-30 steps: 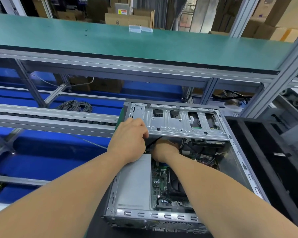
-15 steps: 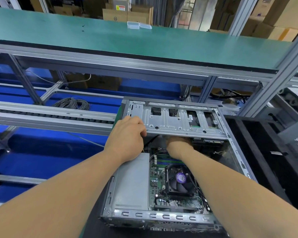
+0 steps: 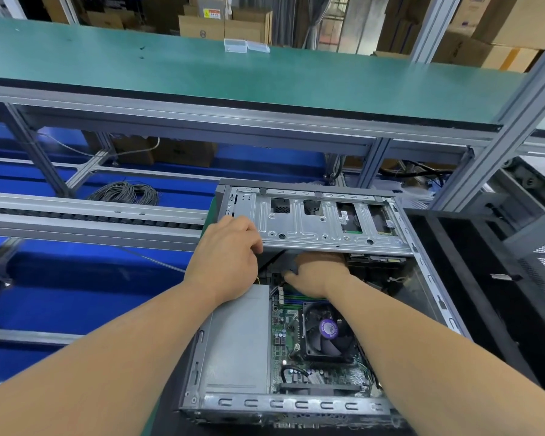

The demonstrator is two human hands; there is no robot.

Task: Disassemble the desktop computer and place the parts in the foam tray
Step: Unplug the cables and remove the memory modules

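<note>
Both hands deep in the open desktop computer (image 3: 296, 309), under its drive cage.

Nearest, power supply box (image 3: 236, 344) and CPU fan (image 3: 326, 333) seated in the case, the fan now uncovered since a second ago. Beyond the fan, right hand (image 3: 315, 273) slid back toward the case middle, thumb out, fingertips hidden under the drive cage (image 3: 315, 221) — grip impossible to tell, probably feeling for a cable or latch. Left of that, left hand (image 3: 230, 256) unmoved, fingers curled over the cage's near edge, steadying it. Cage not yet freed. Beyond the case, green surface (image 3: 202, 67). No foam tray in sight.
</note>
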